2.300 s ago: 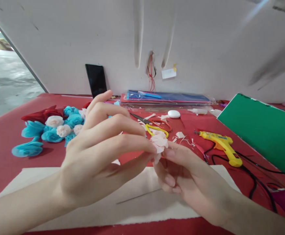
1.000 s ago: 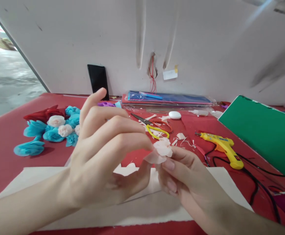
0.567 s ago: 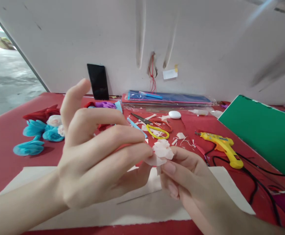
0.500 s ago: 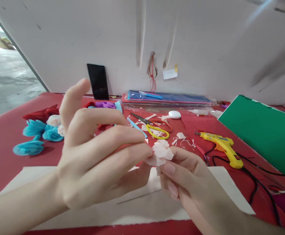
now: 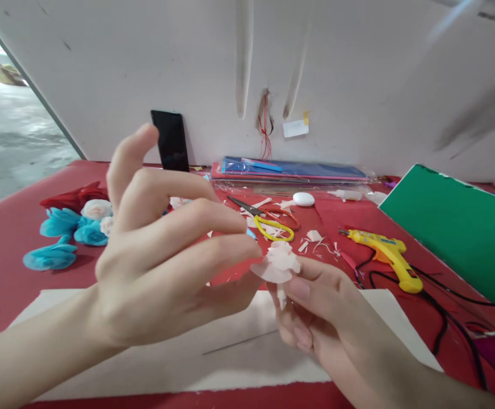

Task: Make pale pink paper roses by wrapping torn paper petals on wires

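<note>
A small pale pink paper flower (image 5: 282, 258) with ruffled petals and a short pale stem is pinched low down by the thumb and fingers of my right hand (image 5: 328, 309). One wider petal spreads from its left side. Close beside that petal is my left hand (image 5: 175, 267), its fingers apart and partly curled, with the index finger raised. The left thumb tip is partly hidden near the petal's edge, so I cannot tell whether it touches. Below both hands lies a pale sheet (image 5: 179, 369) with a thin dark stick (image 5: 241, 342) on it.
Scissors (image 5: 273, 227) lie among paper scraps behind the flower. A yellow glue gun (image 5: 386, 253) with a black cord sits at right, near a green board (image 5: 452, 227). Blue flowers (image 5: 51, 255) are at left. A dark phone (image 5: 171, 139) leans on the wall.
My left fingers have come slightly away from the flower, leftward and up. The side petal shows more fully, and so does the stem in my right hand.
</note>
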### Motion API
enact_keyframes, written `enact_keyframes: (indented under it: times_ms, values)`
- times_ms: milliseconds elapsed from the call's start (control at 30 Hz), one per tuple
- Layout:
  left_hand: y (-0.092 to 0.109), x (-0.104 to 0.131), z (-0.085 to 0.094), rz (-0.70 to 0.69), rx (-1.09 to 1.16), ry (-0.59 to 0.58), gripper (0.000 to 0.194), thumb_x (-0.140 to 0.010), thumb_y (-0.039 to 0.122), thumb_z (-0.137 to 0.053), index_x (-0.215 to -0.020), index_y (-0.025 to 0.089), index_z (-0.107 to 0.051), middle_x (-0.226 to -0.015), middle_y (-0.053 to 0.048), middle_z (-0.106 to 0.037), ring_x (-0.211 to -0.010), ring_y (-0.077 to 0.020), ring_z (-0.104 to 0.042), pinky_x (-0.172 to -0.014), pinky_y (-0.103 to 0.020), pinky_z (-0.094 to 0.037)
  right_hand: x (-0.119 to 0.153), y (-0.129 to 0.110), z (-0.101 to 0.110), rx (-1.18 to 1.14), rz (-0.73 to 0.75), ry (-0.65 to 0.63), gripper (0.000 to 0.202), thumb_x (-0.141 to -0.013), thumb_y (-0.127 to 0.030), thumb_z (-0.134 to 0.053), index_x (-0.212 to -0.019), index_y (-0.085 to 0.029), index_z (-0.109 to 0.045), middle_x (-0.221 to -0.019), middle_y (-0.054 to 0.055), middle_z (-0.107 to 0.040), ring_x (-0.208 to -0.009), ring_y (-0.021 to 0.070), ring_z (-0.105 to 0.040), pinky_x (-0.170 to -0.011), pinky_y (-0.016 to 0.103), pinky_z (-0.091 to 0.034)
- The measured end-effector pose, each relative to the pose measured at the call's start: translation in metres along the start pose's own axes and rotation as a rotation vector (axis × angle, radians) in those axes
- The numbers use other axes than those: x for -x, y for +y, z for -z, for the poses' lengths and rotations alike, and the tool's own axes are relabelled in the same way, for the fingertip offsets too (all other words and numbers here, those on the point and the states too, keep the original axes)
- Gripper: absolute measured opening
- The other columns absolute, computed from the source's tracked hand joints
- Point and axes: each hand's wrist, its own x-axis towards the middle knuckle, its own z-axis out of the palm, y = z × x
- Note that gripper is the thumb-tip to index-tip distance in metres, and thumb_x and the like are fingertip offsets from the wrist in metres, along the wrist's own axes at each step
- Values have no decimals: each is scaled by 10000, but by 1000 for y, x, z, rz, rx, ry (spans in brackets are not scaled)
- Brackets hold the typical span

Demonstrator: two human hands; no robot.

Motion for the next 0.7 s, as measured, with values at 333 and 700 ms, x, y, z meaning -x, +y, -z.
enact_keyframes:
  times_ms: [333, 700]
  values:
    - [3, -1, 0, -70, -74, -132, 44, -841, 267, -571, -798, 274, -582, -675, 48, -617, -836, -195, -567, -1115, -636, -295, 1, 0, -1, -5, -16, -31, 199, -783, -325, -728, -686, -157, -686, -528, -64, -461, -459, 32, -350, -463, 201, -241]
    - [3, -4, 0, -23, -71, -177, 80, -853, 232, -549, -803, 294, -555, -674, 63, -617, -836, -190, -575, -1125, -607, -310, -2, -1, 0, -24, -28, -20, 210, -769, -326, -729, -671, -152, -665, -530, -56, -479, -449, 34, -359, -464, 203, -239]
